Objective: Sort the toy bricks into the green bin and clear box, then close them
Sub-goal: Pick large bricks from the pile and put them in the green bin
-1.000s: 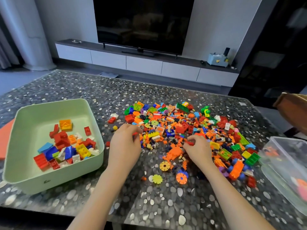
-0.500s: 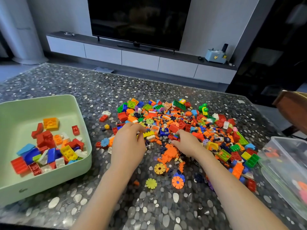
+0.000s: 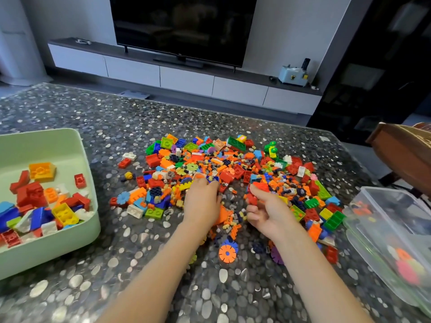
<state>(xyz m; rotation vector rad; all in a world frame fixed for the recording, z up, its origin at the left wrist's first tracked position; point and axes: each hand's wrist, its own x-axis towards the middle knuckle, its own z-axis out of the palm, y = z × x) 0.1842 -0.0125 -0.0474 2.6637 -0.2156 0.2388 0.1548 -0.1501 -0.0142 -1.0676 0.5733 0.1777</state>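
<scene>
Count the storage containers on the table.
2: the green bin at the left edge, holding bricks, and the clear box at the right edge. Both run out of frame; none seems hidden.

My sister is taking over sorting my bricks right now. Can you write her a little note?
Left hand: fingers down in the brick pile; can't tell if it grips anything.
Right hand: pinches a red brick over the pile.
Green bin, on the left: some big bricks inside, open.
Clear box, on the right: a few pieces, open.
To do: sort most of the pile on the table, then close both.
</scene>
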